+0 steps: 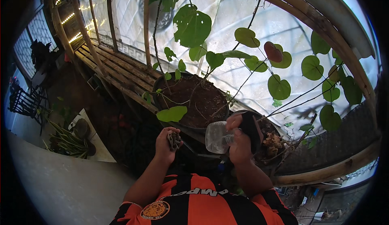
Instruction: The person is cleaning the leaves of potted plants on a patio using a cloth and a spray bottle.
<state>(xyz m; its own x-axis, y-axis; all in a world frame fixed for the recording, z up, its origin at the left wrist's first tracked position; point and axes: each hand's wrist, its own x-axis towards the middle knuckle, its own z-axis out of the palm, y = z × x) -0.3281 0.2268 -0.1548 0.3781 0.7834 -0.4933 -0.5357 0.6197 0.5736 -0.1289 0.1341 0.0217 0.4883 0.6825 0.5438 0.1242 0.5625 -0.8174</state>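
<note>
My left hand is closed around a small bundle of dry, grey-brown crumpled leaves or cloth; which of these it is I cannot tell. A clear plastic bottle or jar is in my right hand, its narrower end at the fingers and its wide end pointing left. Beside the right fingers is a dark, flat-sided object; whether that hand also holds it is unclear. Beyond both hands, a large round pot of brown soil carries thin stems with green leaves.
A second pot with a dried clump stands at the right. A slatted wooden bench runs to the upper left, framed by curved wooden poles. Leafy branches reach across the right side. Spiky potted plants stand low at the left.
</note>
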